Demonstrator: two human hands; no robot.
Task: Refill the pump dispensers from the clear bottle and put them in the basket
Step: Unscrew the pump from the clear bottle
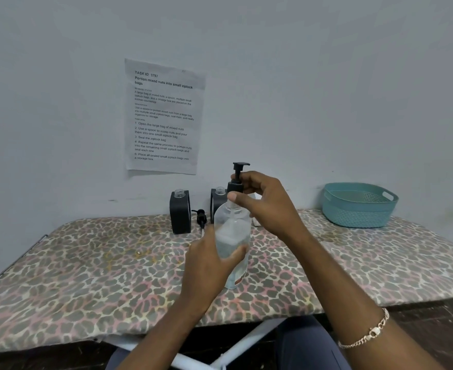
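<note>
My left hand [209,265] grips the body of the clear bottle [232,236], which stands upright on the leopard-print table [86,268]. My right hand [262,204] pinches the bottle's neck or cap from above. Behind it stand black pump dispensers: one with an open neck [180,216] at the left, a second open-necked one [218,197] partly hidden, and one with its black pump head [239,173] fitted. A loose black pump head [200,216] lies on the table between them. The teal basket [359,205] sits at the back right, with nothing visible inside.
A printed paper sheet [164,116] is taped to the grey wall behind the table. A small white object [256,196] peeks out behind my right hand. The table's front edge and white legs [246,340] are near my lap.
</note>
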